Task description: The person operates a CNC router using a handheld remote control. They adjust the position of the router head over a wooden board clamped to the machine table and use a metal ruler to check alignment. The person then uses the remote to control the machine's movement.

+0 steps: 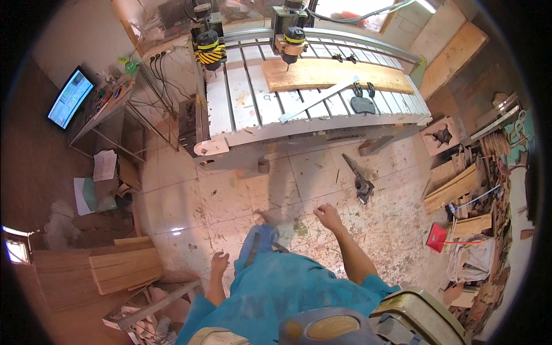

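My left hand (219,262) hangs low at my left side, thumb apart from loosely bent fingers, with nothing seen in it. Out in front, over the floor, my right hand (328,216) is closed in a loose fist and shows nothing held. Neither hand touches anything. Ahead stands a CNC router table with a slotted white bed (244,109). A wooden board (322,75) lies along it under a router spindle (293,43). A metal straightedge (310,103) crosses the bed at a slant, next to a dark grey pad-shaped object (363,105).
A handheld blower (362,185) lies on the tiled floor (241,198). To the left are a monitor (71,98) and stacked planks (126,270). Along the right, wood offcuts (454,187) and a red dustpan (436,237) sit by the wall.
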`<control>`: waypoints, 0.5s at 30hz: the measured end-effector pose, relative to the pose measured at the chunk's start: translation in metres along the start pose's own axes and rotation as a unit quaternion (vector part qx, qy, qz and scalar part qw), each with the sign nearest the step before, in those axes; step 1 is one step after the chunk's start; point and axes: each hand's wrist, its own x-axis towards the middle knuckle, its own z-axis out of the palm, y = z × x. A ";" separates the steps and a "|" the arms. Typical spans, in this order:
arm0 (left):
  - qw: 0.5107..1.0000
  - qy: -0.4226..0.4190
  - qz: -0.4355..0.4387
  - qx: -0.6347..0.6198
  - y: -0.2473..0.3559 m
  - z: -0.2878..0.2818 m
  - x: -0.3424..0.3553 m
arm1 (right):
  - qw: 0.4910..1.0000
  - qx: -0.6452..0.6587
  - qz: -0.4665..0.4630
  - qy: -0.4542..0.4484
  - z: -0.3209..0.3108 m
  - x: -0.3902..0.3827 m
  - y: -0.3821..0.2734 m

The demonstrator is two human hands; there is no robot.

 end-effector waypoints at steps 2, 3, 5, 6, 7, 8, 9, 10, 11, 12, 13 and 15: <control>0.997 -0.033 -0.039 0.049 -0.050 -0.011 -0.018 | 0.998 0.022 0.043 -0.038 0.014 -0.044 0.008; 0.994 -0.060 -0.058 0.076 -0.073 -0.020 -0.024 | 0.996 0.024 0.062 -0.059 0.028 -0.070 0.033; 0.984 -0.101 -0.097 0.109 -0.094 -0.030 -0.036 | 0.967 -0.153 0.089 -0.185 0.075 -0.119 0.118; 0.979 -0.107 -0.109 0.133 -0.092 -0.040 -0.043 | 0.960 -0.150 0.125 -0.201 0.075 -0.151 0.125; 0.972 -0.115 -0.122 0.163 -0.090 -0.050 -0.048 | 0.951 -0.143 0.166 -0.219 0.073 -0.190 0.130; 0.975 -0.119 -0.052 0.178 -0.103 -0.059 -0.049 | 0.921 -0.130 0.285 -0.230 0.081 -0.225 0.150; 0.976 -0.108 -0.059 0.179 -0.114 -0.069 -0.049 | 0.909 -0.145 0.287 -0.264 0.088 -0.255 0.171; 0.978 -0.092 -0.080 0.167 -0.101 -0.070 -0.050 | 0.895 -0.163 0.292 -0.295 0.093 -0.286 0.192; 0.983 -0.077 -0.105 0.129 -0.096 -0.063 -0.058 | 0.884 -0.204 0.284 -0.311 0.094 -0.302 0.225; 0.986 -0.075 -0.110 0.104 -0.095 -0.054 -0.060 | 0.870 -0.245 0.276 -0.327 0.093 -0.316 0.257; 0.988 -0.081 -0.113 0.071 -0.097 -0.038 -0.059 | 0.850 -0.298 0.270 -0.340 0.075 -0.327 0.288; 0.987 -0.064 0.008 0.148 -0.074 -0.065 -0.019 | 0.869 -0.195 0.299 -0.343 0.105 -0.299 0.231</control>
